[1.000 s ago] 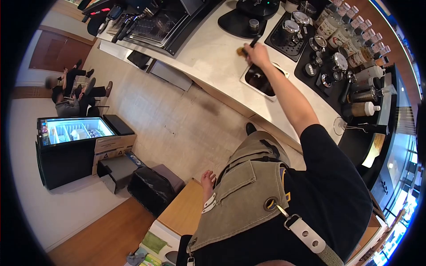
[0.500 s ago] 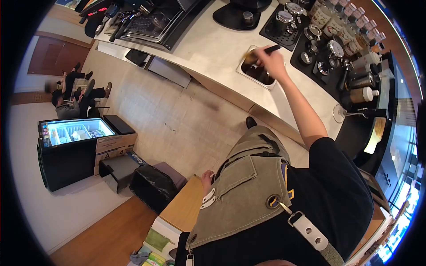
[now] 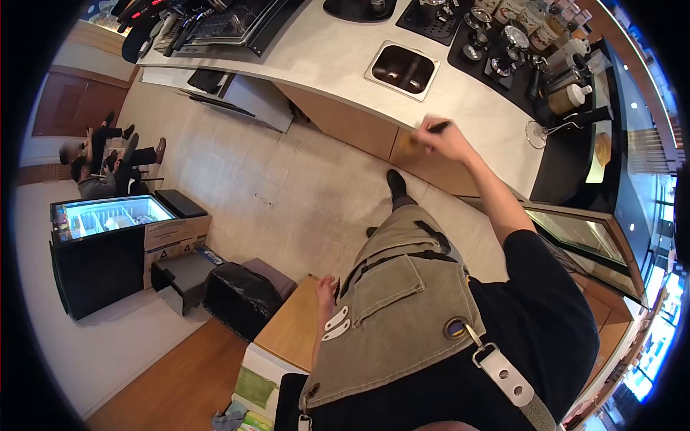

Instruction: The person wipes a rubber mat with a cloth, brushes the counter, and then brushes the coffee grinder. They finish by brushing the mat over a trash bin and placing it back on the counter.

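Note:
My right hand (image 3: 444, 138) is closed round the black handle of a brush (image 3: 440, 127), over the counter's front edge. Motion smears the brush's yellow-brown end (image 3: 407, 144), which points left. Beyond that hand, a small metal basin (image 3: 429, 89) with a dark inside is set into the counter; hand and brush are apart from it. Low beside my apron (image 3: 388, 302), my left hand (image 3: 327, 293) hangs with its fingers curled. A thin dark shape shows by those fingers, but what it belongs to is unclear.
Metal pitchers and tools stand on a black mat (image 3: 460, 61), with syrup bottles (image 3: 539, 32) behind. A coffee machine (image 3: 230, 29) occupies the counter's far left. A lit display freezer (image 3: 108, 223), black bin (image 3: 241, 298) and wooden cabinet (image 3: 287, 330) stand behind me. Two people sit far left.
My right hand has drawn the brush out of the basin and back toward me, over the counter's front edge. My left hand stays low by the apron. The view has shifted.

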### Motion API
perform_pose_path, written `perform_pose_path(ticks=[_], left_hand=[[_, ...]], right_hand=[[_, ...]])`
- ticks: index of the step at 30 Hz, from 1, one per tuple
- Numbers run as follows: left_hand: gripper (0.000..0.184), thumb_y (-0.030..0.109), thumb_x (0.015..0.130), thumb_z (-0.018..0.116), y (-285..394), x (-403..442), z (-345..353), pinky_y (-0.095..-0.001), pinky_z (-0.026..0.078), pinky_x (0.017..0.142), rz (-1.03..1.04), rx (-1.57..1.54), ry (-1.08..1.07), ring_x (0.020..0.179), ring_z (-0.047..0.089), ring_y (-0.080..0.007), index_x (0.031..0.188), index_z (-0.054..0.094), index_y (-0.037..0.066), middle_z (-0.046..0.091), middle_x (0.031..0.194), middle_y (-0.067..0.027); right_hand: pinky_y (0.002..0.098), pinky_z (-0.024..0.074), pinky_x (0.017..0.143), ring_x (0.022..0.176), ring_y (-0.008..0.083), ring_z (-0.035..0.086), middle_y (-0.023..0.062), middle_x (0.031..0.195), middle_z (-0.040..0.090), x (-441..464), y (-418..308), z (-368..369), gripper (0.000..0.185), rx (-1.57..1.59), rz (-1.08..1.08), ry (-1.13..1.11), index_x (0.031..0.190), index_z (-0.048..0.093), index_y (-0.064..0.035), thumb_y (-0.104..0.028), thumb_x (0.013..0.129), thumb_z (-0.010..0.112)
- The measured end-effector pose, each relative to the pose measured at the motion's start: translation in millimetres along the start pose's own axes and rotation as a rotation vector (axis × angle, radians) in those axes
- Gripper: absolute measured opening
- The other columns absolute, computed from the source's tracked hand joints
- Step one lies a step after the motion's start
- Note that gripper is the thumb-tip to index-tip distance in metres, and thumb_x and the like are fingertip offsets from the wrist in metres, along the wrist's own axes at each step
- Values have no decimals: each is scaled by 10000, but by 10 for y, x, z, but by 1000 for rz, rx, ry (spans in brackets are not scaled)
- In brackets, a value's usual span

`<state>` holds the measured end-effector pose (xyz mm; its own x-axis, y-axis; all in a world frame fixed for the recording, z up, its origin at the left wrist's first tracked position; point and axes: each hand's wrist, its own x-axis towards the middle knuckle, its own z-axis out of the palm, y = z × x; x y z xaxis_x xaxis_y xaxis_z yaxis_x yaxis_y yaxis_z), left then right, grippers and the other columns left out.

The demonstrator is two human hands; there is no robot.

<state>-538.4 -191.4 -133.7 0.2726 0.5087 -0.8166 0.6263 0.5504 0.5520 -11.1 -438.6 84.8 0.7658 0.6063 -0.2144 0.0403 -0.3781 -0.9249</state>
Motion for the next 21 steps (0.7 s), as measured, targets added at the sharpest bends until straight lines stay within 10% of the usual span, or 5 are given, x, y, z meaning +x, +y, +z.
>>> perform_pose_path(ticks=[5, 8, 10, 19, 21], left_hand=[[234, 141, 981, 649, -380, -64, -217, -306, 540, 869, 63, 12, -58, 951, 684, -200, 1139, 639, -32, 709, 1050, -110], [225, 128, 974, 656, -502, -72, -299, -306, 540, 855, 25, 9, -65, 923, 683, -195, 1124, 656, -40, 714, 1013, -106], [239, 135, 973, 661, -885, 261, -408, -302, 535, 813, 86, -37, -115, 903, 681, -185, 1139, 659, -37, 717, 994, -91], [163, 160, 983, 652, -974, 186, -682, -269, 483, 711, 132, 277, -406, 783, 614, -106, 980, 719, 12, 677, 857, -26], [167, 168, 989, 642, -995, 247, -705, -263, 482, 710, 115, 247, -443, 782, 609, -102, 987, 708, 15, 680, 865, -22]], right_hand=[[259, 449, 520, 549, 78, 576, 7, 644, 622, -108, 89, -474, 315, 35, -4, 562, 850, 667, -66, -353, 977, 702], [265, 461, 515, 555, 79, 593, 10, 634, 627, -161, 654, -120, 328, 34, 14, 489, 858, 674, -65, -372, 970, 705], [268, 480, 517, 564, 89, 614, 20, 679, 656, -599, -97, 46, 316, -204, 153, -347, 874, 680, -66, -368, 964, 709], [360, 491, 603, 637, 149, 626, 58, 680, 667, -368, 1769, -1650, 405, -443, 116, 1201, 826, 629, -44, -413, 989, 658], [287, 465, 623, 671, 76, 560, 36, 740, 660, -507, 1361, -867, 230, -114, -115, 1035, 908, 629, -24, -225, 1013, 671]])
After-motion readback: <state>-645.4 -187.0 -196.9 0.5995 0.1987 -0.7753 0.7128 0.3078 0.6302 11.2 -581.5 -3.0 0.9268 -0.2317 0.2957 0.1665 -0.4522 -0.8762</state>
